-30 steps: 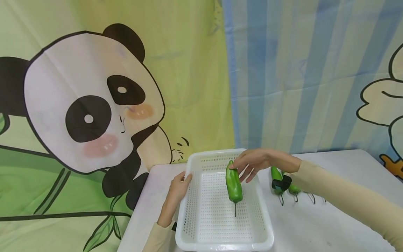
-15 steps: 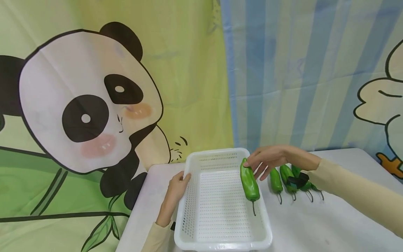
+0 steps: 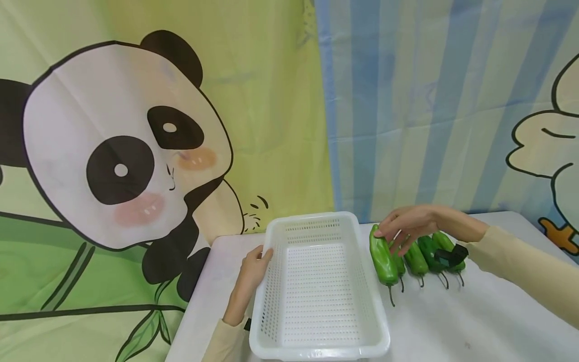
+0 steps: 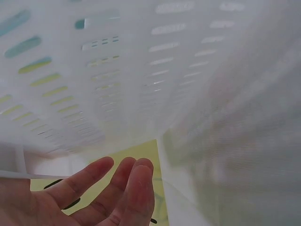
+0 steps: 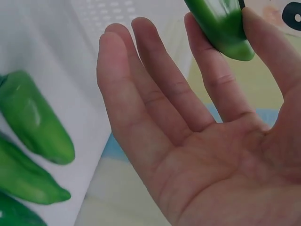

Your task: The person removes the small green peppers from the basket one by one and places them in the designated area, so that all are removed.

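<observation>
My right hand pinches a long green pepper near its tip, between thumb and index finger; the other fingers stay extended. The pepper hangs stem down just outside the right wall of a white perforated plastic basket. In the right wrist view, the pepper's tip sits between the thumb and index finger. At the basket's left rim, my left hand holds on with the thumb over the edge. Its fingers lie loosely outside the basket wall in the left wrist view.
Several more green peppers lie in a row on the white table, right of the basket and partly behind the right hand. A panda-print curtain and a blue striped curtain stand behind the table.
My right hand has carried the pepper rightward, from over the basket to beside the row of peppers. The left hand has stayed at the basket's left rim.
</observation>
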`<action>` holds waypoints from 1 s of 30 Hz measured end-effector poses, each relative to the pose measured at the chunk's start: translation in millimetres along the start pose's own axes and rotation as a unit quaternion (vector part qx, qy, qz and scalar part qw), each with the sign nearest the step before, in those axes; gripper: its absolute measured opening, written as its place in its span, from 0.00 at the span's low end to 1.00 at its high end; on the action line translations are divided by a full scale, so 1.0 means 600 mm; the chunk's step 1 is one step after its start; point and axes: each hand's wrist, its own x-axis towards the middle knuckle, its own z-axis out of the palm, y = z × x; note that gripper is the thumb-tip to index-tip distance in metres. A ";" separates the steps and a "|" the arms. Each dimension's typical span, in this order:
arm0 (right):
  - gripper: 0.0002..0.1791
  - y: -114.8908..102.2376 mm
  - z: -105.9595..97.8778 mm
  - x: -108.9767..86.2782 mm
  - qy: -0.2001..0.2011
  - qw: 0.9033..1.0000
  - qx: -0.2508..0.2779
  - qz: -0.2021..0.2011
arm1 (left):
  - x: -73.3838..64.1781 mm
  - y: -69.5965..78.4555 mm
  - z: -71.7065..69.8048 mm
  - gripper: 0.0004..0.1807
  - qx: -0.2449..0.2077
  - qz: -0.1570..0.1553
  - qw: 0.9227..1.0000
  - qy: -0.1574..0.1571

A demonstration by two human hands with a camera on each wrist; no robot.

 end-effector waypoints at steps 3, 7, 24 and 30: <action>0.18 0.016 -0.012 -0.008 0.009 1.000 -0.003 0.007 | -0.002 0.002 -0.001 0.25 0.000 -0.002 1.000 0.002; 0.19 0.045 -0.027 -0.019 0.012 1.000 0.000 0.004 | -0.003 0.000 -0.002 0.24 -0.001 0.006 1.000 0.004; 0.16 0.206 -0.104 -0.108 0.027 0.999 0.000 -0.019 | -0.002 -0.003 -0.001 0.22 -0.012 0.015 1.000 -0.002; 0.16 0.260 -0.123 -0.144 0.027 0.999 0.007 -0.021 | -0.001 -0.004 0.000 0.21 -0.012 0.011 1.000 -0.003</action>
